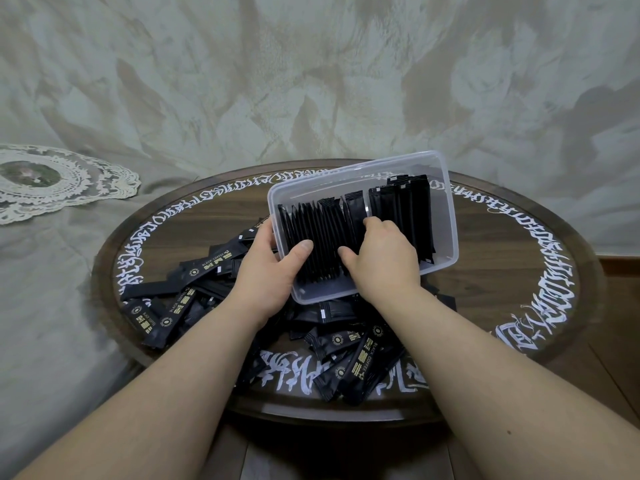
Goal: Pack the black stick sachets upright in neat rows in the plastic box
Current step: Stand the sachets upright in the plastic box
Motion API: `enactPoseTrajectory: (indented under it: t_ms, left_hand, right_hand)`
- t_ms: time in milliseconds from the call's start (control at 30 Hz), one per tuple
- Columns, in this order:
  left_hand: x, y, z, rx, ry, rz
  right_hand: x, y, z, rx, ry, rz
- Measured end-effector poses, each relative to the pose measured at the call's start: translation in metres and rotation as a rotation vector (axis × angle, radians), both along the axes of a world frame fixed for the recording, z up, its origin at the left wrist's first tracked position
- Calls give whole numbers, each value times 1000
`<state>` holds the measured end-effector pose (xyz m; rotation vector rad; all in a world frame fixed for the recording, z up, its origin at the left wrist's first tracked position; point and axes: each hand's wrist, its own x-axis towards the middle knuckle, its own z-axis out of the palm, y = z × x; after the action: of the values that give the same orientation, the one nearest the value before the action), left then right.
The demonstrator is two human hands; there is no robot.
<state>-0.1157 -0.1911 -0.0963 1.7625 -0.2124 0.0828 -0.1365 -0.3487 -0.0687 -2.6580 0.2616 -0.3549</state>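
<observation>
— Two rows stand in the plastic box (446,216), which is tilted over the table (502,271); many loose sachets (360,362) lie near and left.
— Step?
— Tidying. Left hand (266,271) grips the box's left wall, thumb inside; right hand (377,254) curls its fingers on the packed sachets (322,237).
— Next?
— Likely pressing them close, then adding more.
</observation>
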Motion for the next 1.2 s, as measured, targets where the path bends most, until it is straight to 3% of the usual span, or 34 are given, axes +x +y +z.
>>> enactPoseTrajectory:
  t_ms: [900, 1200]
  left_hand:
    - [-6, -1, 7, 58, 21, 33]
    - [-4, -1, 5, 50, 30, 27]
  right_hand:
    - [8, -4, -7, 22, 19, -19]
    - [3, -2, -9, -52, -106, 46]
